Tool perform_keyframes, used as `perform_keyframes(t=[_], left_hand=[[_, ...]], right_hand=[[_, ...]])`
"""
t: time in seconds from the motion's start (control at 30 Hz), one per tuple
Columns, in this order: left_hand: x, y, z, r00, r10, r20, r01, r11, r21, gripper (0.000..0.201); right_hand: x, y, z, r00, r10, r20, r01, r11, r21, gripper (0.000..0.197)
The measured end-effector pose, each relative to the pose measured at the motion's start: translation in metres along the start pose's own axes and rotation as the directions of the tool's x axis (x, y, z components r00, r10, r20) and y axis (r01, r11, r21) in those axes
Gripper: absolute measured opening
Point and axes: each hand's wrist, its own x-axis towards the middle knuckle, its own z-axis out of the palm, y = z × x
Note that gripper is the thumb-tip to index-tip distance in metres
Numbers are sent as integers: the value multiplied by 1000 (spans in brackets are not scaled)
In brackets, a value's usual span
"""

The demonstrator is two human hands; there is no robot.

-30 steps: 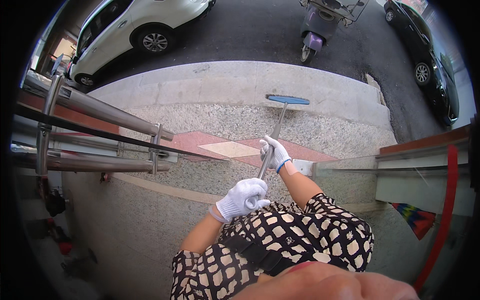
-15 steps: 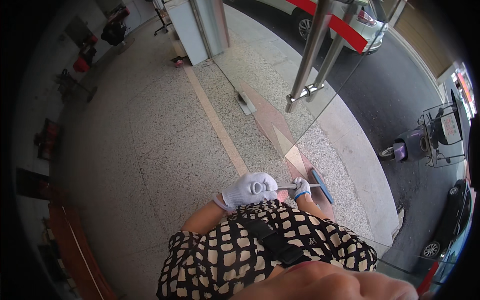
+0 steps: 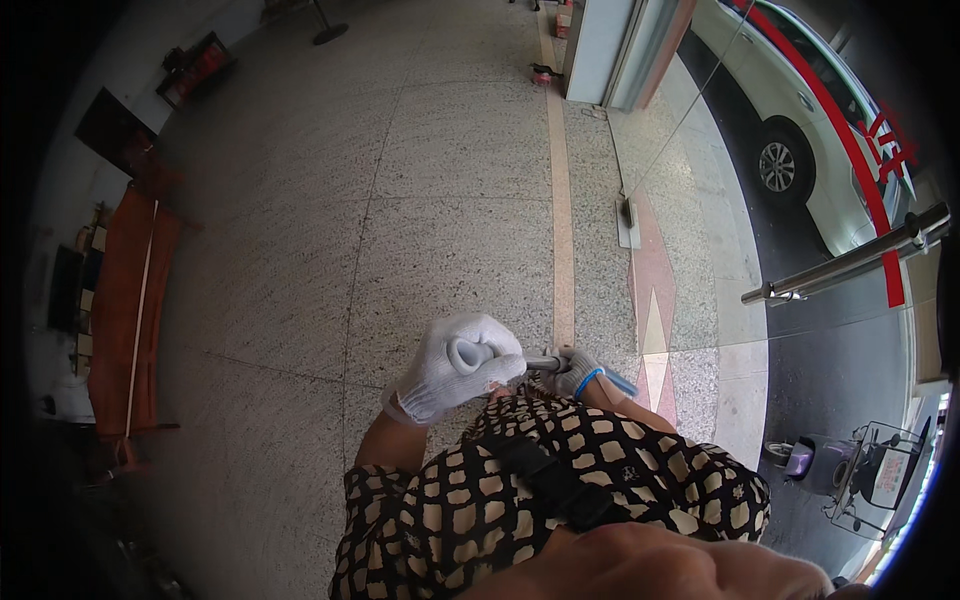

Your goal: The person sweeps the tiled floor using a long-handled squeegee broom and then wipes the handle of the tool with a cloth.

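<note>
The left hand and right hand were curled around the pole, before the patterned shirt; a firm, spaced grip seemed best for steadying its blue head.

Over a speckled grey stone floor, a slim grey metal pole runs rightward from a white-knit-gloved left hand to a white-knit-gloved right hand. At far left stands a long reddish-brown wooden bench; at right, a white car sits beyond a clear glass door, a purple-and-grey scooter at lower right.
</note>
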Motion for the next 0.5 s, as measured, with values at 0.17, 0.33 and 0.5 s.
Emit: perform_keyframes(t=[0.17,0.33,0.5], left_hand=[[-2,16,-37,940,341,-34,-315,900,303,21],[40,-35,-42,913,404,-53,-333,815,475,29],[106,-123,-43,929,-365,-67,327,718,614,37]], right_hand=[[-29,53,130,983,58,172,-14,969,-245,12],[-23,57,238,873,163,460,65,896,-440,13],[-14,45,289,862,170,478,242,690,-682,18]])
